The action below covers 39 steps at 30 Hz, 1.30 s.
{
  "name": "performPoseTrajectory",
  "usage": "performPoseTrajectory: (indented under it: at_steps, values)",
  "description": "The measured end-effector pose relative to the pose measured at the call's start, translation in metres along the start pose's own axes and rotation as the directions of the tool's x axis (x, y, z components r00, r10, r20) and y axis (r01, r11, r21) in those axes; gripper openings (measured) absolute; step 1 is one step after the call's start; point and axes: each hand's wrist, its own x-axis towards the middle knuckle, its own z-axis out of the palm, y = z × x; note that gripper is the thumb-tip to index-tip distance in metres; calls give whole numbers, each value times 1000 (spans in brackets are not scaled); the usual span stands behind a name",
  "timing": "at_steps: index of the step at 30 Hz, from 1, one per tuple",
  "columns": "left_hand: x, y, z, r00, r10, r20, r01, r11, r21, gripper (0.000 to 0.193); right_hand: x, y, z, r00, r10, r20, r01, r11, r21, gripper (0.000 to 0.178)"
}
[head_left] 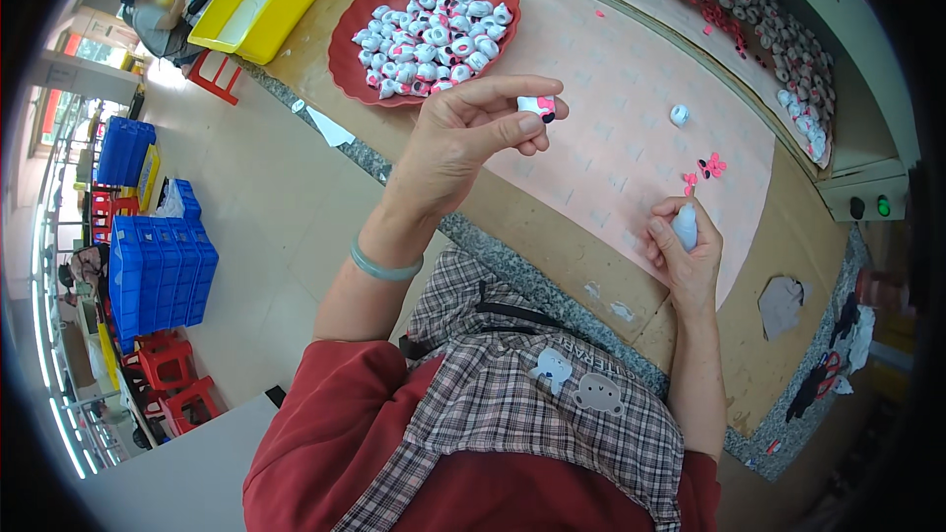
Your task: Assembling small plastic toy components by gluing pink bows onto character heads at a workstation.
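Between the thumb and fingers of my left hand (458, 143) is a small white figurine head (532, 103) with pink and black parts on it. It is held up over the pink sheet (591, 69). My right hand (690, 261) is closed around a small pale blue squeeze bottle (685, 225) whose tip points away from me, close to a small pink piece (690, 180). Just beyond lie several pink and black pieces (711, 166). Farther off, a single white figurine head (680, 115) rests on the sheet.
A scalloped red bowl (340, 64) full of white figurine heads stands beyond my left hand. Left of it is a yellow tray (261, 15). At the right, a low shelf (838, 182) holds rows of grey pieces. Blue crates (163, 276) and red stools (166, 363) stand on the floor.
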Motion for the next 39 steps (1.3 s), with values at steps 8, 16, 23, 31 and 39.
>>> performPoseTrajectory:
  at_steps: [8,16,23,31,39]
  values:
    - [-3,-16,4,999,-28,-40,28,1000,-11,18,-3,-1,3,1000,-4,29,4,1000,-31,8]
    - [6,-9,-19,983,15,-184,-4,998,62,18,-4,2,2,1000,-6,-4,6,998,-60,7]
    - [36,17,-93,863,505,14,-186,291,939,17,-1,0,6,1000,-7,2,7,997,-81,7]
    - [84,-23,-103,790,275,548,-483,-271,832,36,-3,20,-2,998,35,-44,-36,999,-19,8]
    - [97,-44,-122,884,224,411,-358,-242,902,41,0,24,-5,998,-60,1,59,993,-102,10]
